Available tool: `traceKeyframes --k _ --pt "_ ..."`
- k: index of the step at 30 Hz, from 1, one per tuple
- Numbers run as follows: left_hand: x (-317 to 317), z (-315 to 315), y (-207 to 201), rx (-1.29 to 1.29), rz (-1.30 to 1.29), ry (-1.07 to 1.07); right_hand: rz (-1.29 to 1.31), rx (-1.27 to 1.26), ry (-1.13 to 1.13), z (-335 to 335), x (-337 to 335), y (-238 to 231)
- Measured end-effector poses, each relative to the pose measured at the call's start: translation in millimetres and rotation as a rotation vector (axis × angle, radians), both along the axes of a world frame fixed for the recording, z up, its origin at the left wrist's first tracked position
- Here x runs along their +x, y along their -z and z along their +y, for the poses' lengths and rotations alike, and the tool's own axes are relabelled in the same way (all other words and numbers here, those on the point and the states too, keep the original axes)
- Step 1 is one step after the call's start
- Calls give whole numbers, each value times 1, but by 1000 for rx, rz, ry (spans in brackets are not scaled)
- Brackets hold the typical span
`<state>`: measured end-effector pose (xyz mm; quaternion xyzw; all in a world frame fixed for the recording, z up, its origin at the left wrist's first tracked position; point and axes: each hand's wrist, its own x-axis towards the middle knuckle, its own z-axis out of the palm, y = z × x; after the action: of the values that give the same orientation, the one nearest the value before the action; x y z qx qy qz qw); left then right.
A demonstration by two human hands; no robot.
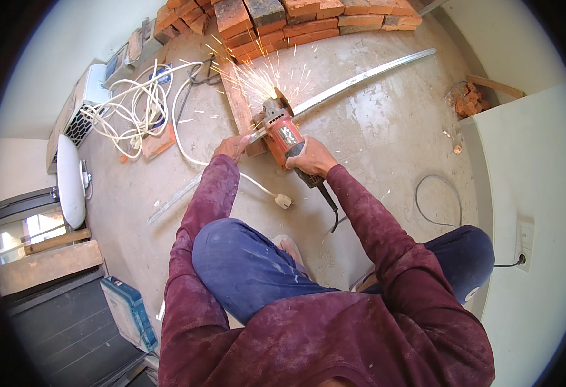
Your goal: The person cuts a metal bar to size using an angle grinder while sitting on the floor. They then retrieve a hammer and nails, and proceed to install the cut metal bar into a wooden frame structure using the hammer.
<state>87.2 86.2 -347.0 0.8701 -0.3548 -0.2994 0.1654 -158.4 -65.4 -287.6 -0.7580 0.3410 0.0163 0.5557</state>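
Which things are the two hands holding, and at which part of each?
The right hand grips the angle grinder by its dark rear part; the left hand holds the metal bar just left of the grinder.

The angle grinder [287, 134] had a red body, a grey metal head and a black rear grip with a dark cord trailing from it. It was running, slanted across the strip, with bright sparks [257, 80] fanning out beyond its head. The long, thin, silvery metal strip [360, 80] stretched to both sides of the angle grinder, farther away rightward, nearer leftward.
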Motion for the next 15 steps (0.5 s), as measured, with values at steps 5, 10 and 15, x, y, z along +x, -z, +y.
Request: traceKeyframes --k 5,10,15 --pt "-6 -1 -4 -45 5 11 21 -24 -16 -2 0 3" --pt "-2 0 -1 -17 28 4 22 22 -20 0 -2 -6" --pt "-6 -2 -1 -56 26 4 43 -19 -4 -1 -5 3"
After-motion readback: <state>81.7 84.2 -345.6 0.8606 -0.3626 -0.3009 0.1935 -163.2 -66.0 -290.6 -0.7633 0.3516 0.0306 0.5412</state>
